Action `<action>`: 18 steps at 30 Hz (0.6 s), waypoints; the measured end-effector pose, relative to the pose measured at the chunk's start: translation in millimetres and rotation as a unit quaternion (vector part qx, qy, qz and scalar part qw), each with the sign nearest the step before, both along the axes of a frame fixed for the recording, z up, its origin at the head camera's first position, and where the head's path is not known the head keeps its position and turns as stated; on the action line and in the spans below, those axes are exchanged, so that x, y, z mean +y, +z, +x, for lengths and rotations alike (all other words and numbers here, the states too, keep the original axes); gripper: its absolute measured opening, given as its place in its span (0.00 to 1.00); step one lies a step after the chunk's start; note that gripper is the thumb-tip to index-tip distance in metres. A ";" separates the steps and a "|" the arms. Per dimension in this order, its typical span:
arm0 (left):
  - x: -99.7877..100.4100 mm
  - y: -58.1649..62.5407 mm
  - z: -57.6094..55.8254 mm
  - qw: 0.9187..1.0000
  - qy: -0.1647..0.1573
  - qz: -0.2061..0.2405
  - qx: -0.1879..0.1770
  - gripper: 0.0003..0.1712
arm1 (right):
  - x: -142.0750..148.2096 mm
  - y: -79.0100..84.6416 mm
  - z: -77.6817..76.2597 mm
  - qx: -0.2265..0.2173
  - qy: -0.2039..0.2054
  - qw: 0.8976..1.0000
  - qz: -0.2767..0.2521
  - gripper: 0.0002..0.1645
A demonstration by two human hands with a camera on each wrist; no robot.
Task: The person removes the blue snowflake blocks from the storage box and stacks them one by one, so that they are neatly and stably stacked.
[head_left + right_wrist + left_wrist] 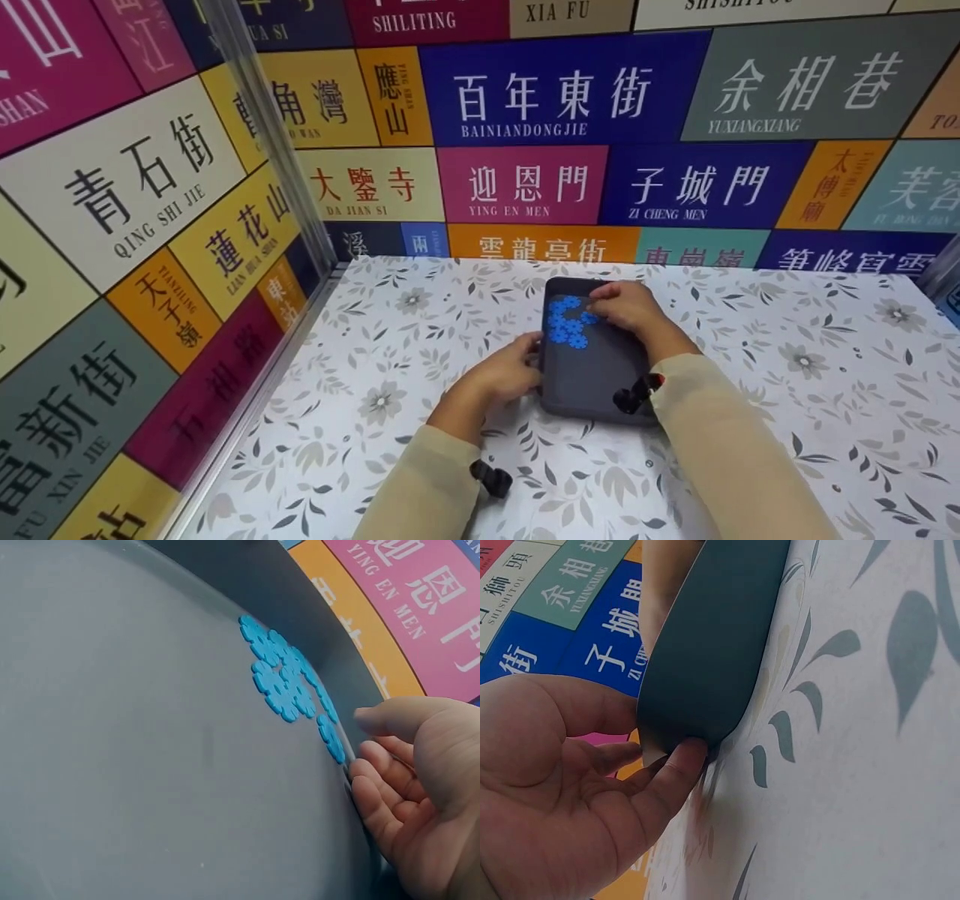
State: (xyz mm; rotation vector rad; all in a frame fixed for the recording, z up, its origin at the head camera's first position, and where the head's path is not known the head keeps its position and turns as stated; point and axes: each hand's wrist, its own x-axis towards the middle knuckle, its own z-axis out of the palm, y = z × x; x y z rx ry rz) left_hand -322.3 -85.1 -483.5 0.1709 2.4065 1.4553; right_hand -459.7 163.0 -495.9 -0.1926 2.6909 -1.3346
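A dark grey tray (596,375) with raised walls lies on the table, and several blue snowflake-shaped discs (568,328) lie flat on its floor toward the far left. My left hand (504,373) holds the tray's left side; in the left wrist view its thumb (604,709) is at the rim and a finger presses the outer wall low down. Over the tray's far right part is my right hand (631,306), its fingertips beside the discs. In the right wrist view its fingers (379,806) are loosely bent, thumb apart, with nothing visible between them.
A white table (420,337) with a grey leaf-and-flower pattern spreads around the tray. Walls covered with colourful street-name signs (562,90) stand behind and to the left. A black clip-like piece sits at each sleeve cuff (491,478).
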 end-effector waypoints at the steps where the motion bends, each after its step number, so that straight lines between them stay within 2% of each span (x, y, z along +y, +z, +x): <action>1: 0.3 -0.1 0.1 1.000 0.000 0.001 -0.001 0.48 | 1.1 -0.8 0.2 0.002 0.004 1.000 0.005 0.26; 10: -0.2 -1.8 -0.4 1.000 -0.009 0.004 0.002 0.49 | 5.1 -7.6 -3.1 -0.006 0.047 0.999 0.010 0.31; 18: -0.7 -1.5 -1.8 1.000 -0.008 -0.009 0.005 0.49 | 7.3 -6.1 -4.2 -0.010 0.066 0.997 0.042 0.29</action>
